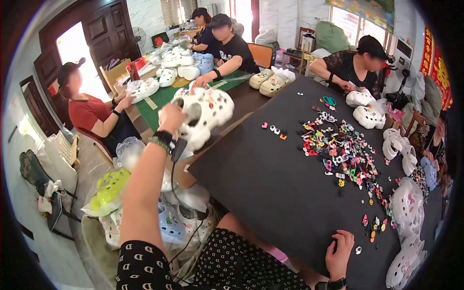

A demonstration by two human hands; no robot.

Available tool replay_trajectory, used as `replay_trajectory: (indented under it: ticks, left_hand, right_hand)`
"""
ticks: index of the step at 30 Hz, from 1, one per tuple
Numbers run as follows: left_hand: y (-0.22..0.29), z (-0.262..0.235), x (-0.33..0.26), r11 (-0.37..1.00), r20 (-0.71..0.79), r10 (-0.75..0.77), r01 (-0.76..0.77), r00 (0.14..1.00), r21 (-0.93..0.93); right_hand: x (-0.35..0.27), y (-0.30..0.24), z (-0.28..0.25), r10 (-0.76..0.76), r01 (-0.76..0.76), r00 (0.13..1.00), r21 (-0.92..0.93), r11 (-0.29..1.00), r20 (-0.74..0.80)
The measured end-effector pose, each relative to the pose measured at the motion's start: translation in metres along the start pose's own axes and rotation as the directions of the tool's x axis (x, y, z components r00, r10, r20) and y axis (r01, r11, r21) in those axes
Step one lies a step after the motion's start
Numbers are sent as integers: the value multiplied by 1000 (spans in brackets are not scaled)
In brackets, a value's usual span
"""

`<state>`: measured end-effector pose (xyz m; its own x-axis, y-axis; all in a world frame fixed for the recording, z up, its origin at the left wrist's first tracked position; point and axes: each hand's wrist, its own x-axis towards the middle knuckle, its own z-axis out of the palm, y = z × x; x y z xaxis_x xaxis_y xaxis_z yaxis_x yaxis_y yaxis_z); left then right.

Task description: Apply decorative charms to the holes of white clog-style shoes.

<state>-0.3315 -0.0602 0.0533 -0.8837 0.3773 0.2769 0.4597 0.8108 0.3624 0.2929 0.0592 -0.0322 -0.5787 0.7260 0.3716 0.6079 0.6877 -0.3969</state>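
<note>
My left hand (pixel 172 117) reaches forward over the corner of the black table, fingers closed on the heel end of a white clog (pixel 220 108) decorated with small charms. The clog looks like one of a pair held together, though they overlap. Across from me, a co-worker's hand (pixel 199 81) is at the far side of the clogs; whether it touches them I cannot tell. My right hand (pixel 340 251) rests near the table's front edge, fingers loosely bent and thumb apart, with nothing visible in it. Close beside it lies a small black-and-white charm (pixel 358 250).
A big heap of colourful shoe charms (pixel 340 150) covers the right part of the black table (pixel 261 193). Bagged clogs (pixel 407 208) line its right edge. Beige clogs (pixel 273 83) stand at the far corner. Below my left arm are bagged clogs (pixel 170 224). Several co-workers sit around.
</note>
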Motion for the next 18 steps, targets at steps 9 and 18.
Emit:
replay_trajectory:
  ticks: [9,18]
  left_hand:
    - [-64,51,-3,964,-312,-61,-26,948,-266]
    - [-32,69,-175,906,-160,330,-360,930,-225]
  right_hand:
    - [1,2,6,-74,73,997,39,997,34]
    - [-7,27,8,-78,78,994,-1,997,-74]
